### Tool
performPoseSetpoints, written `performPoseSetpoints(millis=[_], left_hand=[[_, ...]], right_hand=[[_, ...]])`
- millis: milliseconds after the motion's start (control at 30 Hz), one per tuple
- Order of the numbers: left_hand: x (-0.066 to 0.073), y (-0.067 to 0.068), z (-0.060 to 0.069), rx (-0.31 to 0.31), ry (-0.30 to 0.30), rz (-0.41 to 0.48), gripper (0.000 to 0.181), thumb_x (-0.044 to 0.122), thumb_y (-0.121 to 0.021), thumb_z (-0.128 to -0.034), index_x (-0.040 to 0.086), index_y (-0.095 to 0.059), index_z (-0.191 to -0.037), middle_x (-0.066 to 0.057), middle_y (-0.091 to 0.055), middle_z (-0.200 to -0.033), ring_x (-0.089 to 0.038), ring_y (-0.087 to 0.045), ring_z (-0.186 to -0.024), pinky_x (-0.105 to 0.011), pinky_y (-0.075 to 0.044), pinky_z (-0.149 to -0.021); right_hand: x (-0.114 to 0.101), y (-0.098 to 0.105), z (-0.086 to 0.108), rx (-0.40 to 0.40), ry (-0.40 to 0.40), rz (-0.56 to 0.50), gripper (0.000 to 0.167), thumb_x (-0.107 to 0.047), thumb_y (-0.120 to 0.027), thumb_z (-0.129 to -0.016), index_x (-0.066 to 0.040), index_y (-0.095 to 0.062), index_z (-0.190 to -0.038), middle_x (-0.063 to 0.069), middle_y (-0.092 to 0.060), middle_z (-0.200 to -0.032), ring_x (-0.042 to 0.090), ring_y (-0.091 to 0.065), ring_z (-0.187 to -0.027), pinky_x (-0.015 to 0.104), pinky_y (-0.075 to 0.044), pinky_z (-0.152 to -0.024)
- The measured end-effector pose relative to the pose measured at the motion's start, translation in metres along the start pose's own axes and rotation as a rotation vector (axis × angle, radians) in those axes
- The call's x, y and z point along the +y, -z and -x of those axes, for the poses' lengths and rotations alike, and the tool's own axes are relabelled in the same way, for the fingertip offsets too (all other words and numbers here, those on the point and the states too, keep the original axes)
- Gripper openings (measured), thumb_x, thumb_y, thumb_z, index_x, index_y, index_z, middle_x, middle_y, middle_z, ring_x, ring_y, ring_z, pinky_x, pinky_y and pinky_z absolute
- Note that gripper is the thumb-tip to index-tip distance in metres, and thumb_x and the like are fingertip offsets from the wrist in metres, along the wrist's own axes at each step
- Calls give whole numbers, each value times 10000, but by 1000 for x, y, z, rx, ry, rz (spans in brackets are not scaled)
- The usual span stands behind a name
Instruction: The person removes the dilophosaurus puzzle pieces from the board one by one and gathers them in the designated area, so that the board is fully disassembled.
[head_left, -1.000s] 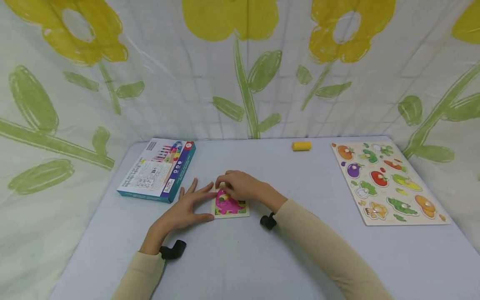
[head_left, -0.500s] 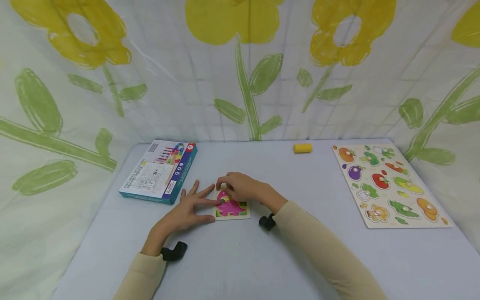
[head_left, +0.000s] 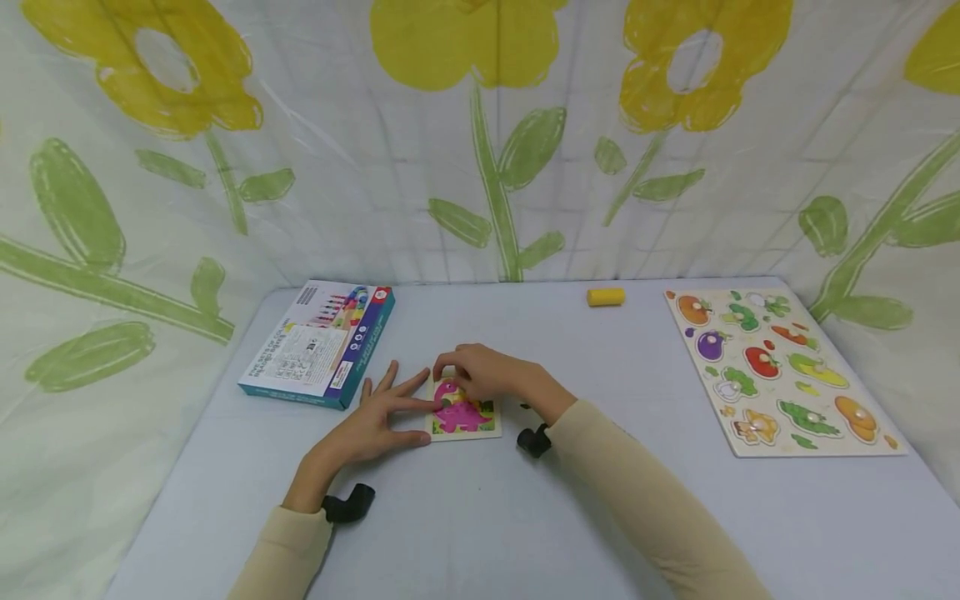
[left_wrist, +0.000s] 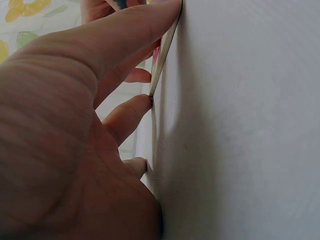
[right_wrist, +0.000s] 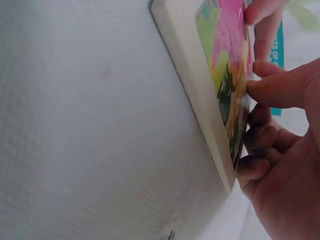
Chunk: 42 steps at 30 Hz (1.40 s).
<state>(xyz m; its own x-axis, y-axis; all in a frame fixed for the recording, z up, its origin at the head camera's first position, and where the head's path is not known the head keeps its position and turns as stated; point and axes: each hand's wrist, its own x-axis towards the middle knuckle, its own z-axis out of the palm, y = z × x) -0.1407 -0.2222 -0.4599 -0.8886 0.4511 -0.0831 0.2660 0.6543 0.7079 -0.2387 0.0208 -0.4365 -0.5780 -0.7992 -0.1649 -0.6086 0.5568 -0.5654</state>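
Observation:
A small square puzzle board (head_left: 463, 427) with a pink dinosaur picture lies flat at the middle of the table. My left hand (head_left: 362, 429) is spread along its left side, thumb at the lower left corner and a fingertip on the picture. Over the board's upper part is my right hand (head_left: 487, 372), fingers bent and fingertips on the picture. The right wrist view shows its thumb and fingers touching the picture surface (right_wrist: 230, 55); whether they pinch a piece cannot be told. In the left wrist view the thumb (left_wrist: 135, 25) touches the board's edge (left_wrist: 162, 60).
A flat box (head_left: 315, 342) with a white and blue cover lies at the left. A yellow cylinder (head_left: 605, 297) lies near the table's back edge. A larger vegetable puzzle board (head_left: 780, 375) is at the right. Behind the table hangs a flowered sheet (head_left: 337, 167).
My left index finger has moved slightly right, from the board's edge onto the picture. The right hand's fingers have shifted only slightly. The whole head view has shifted a little.

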Motion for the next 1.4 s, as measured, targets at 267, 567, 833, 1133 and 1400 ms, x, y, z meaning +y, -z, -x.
performPoseSetpoints(millis=[267,567,833,1133,1400], left_hand=[[0,-1,0,-3,17,-5,447,343,-832,-905,333,-744,-1343,-61,-321,-1753,-499,101,-1651,-820,187,-1193],[-2,-1,-1,-6,16,6,442,340,-831,-908,343,-743,-1341,-52,-317,-1754,-495,104,-1652,-821,194,-1189],[0,0,-1,-7,18,10,442,327,-836,-904,329,-748,-1336,-63,-320,-1752,-498,102,-1651,-820,192,-1191],[0,1,-1,-11,17,17,438,317,-833,-909,306,-749,-1339,-76,-314,-1753,-502,107,-1649,-823,196,-1186],[0,1,-1,-16,18,21,439,320,-831,-910,314,-747,-1341,-74,-310,-1756,-501,109,-1649,-819,202,-1186]], right_hand=[[-3,2,1,-18,0,-10,375,9,-495,-1029,-191,-669,-1294,53,-578,-983,172,-512,-874,273,-446,-783],[-6,2,-2,-32,-21,-41,367,20,-465,-1043,-162,-651,-1302,72,-579,-1009,178,-508,-854,277,-449,-781],[-5,2,-2,-33,-24,-68,375,38,-457,-1033,-142,-646,-1303,55,-560,-959,150,-490,-770,242,-422,-731],[-1,0,-4,-22,-15,-100,388,50,-454,-1025,-146,-648,-1297,-11,-487,-760,118,-432,-610,221,-395,-634],[1,-2,-2,5,-8,-122,347,23,-473,-1046,-144,-651,-1293,40,-570,-882,139,-494,-689,228,-420,-671]])
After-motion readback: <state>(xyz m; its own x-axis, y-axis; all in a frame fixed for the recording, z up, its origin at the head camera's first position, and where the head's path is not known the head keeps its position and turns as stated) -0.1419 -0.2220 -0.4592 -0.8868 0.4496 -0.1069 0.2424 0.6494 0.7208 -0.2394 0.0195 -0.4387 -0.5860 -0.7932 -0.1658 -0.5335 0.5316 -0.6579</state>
